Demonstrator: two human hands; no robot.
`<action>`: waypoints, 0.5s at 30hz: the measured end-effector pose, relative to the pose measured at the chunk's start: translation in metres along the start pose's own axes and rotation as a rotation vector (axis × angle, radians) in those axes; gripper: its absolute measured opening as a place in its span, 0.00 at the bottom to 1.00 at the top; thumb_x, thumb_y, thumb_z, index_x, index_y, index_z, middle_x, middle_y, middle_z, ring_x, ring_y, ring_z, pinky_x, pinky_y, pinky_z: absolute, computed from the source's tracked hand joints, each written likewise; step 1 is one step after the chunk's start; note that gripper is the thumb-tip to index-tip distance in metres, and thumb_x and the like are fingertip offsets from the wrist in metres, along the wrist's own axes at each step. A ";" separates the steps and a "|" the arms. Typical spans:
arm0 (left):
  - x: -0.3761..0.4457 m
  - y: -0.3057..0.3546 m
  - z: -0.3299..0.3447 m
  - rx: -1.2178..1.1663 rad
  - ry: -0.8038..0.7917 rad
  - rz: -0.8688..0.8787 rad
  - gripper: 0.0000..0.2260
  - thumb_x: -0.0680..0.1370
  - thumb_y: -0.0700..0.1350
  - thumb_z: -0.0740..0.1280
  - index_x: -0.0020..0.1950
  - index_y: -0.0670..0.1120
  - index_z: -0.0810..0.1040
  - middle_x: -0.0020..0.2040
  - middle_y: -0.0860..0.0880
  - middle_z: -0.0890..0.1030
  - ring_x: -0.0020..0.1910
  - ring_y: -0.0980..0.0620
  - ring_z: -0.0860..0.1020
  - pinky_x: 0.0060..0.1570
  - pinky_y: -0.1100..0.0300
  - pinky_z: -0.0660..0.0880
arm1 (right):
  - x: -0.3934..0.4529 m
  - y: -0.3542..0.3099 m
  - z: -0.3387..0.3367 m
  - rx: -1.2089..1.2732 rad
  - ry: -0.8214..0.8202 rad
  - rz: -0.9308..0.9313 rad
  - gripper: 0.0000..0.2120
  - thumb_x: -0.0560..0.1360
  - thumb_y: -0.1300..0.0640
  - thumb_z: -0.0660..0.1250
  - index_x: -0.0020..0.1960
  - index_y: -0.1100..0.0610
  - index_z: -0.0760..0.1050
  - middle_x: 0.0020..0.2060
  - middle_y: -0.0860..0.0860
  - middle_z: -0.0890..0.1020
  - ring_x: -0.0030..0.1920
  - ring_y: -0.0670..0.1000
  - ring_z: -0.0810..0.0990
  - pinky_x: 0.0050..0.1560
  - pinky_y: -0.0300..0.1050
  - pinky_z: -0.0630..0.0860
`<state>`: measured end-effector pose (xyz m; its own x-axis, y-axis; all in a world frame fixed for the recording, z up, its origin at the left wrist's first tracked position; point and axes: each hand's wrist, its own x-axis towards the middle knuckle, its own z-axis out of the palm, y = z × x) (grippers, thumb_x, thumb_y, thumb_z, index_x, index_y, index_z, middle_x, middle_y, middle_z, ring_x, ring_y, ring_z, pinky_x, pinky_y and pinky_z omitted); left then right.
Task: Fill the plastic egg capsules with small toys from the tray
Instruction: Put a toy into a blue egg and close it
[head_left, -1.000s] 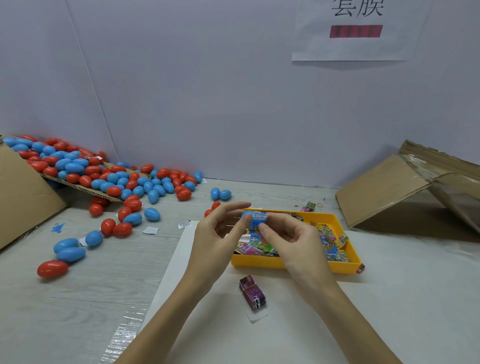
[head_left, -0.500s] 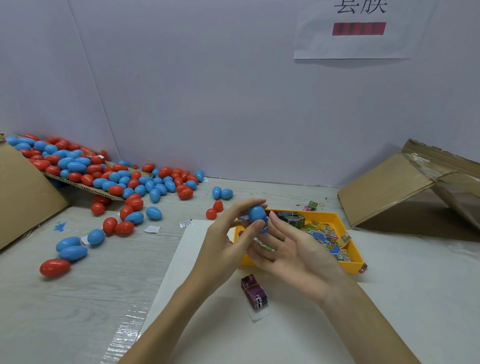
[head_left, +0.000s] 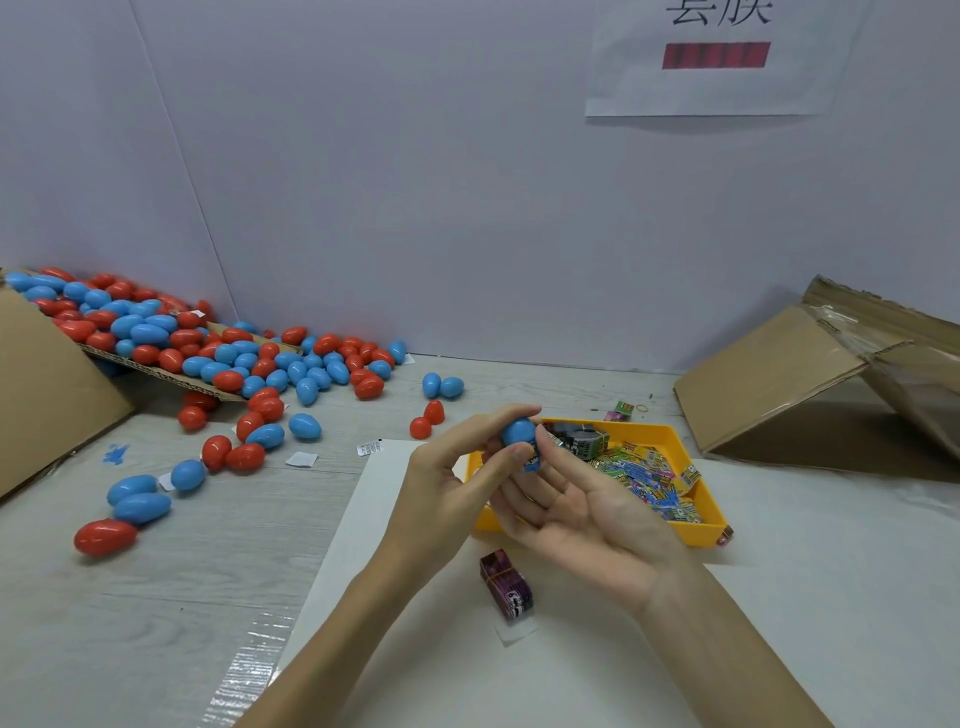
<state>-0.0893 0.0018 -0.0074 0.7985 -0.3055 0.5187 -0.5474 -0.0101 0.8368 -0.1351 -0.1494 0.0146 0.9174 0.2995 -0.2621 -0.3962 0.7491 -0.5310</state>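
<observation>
My left hand (head_left: 452, 483) pinches a blue egg capsule (head_left: 518, 432) between thumb and fingers, just above the near left corner of the yellow tray (head_left: 680, 447). A blue printed piece shows at the capsule's lower end. My right hand (head_left: 582, 512) lies palm up under and beside it, fingers nearly straight, one fingertip touching the capsule. The tray holds several small colourful toy packets (head_left: 647, 480) and a dark bundle (head_left: 576, 439). A purple banded packet bundle (head_left: 506, 584) lies on the white sheet (head_left: 597, 665) in front of the tray.
Many red and blue eggs (head_left: 218, 358) spill from a tilted cardboard box (head_left: 47, 395) at the left and scatter over the table. A collapsed cardboard box (head_left: 810, 374) sits at the right. White walls stand behind, with a paper sign (head_left: 717, 57).
My right hand turned palm up and opened beside the capsule. The capsule rose a little and now stands more upright in my left hand's pinch.
</observation>
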 end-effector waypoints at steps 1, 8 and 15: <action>0.000 0.000 0.000 -0.006 0.000 0.000 0.16 0.78 0.48 0.70 0.66 0.53 0.82 0.59 0.59 0.85 0.63 0.55 0.80 0.63 0.66 0.74 | 0.000 0.000 0.000 0.000 0.001 0.003 0.18 0.71 0.58 0.77 0.59 0.64 0.84 0.61 0.60 0.84 0.58 0.56 0.86 0.57 0.52 0.83; 0.000 0.000 0.000 -0.053 0.004 -0.006 0.14 0.78 0.47 0.70 0.63 0.49 0.84 0.57 0.54 0.86 0.61 0.53 0.81 0.60 0.67 0.74 | 0.003 0.003 -0.002 0.041 0.024 0.034 0.22 0.69 0.58 0.79 0.60 0.67 0.83 0.61 0.61 0.83 0.58 0.57 0.86 0.55 0.54 0.84; -0.001 0.002 -0.001 -0.014 0.007 -0.024 0.14 0.79 0.49 0.69 0.64 0.52 0.83 0.54 0.58 0.86 0.57 0.55 0.82 0.58 0.69 0.75 | 0.001 0.001 -0.001 0.025 0.015 0.048 0.22 0.72 0.56 0.77 0.62 0.66 0.82 0.62 0.60 0.83 0.60 0.57 0.85 0.60 0.52 0.78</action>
<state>-0.0912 0.0026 -0.0058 0.8131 -0.2987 0.4996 -0.5246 -0.0043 0.8513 -0.1346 -0.1490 0.0133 0.8967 0.3266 -0.2989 -0.4385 0.7484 -0.4976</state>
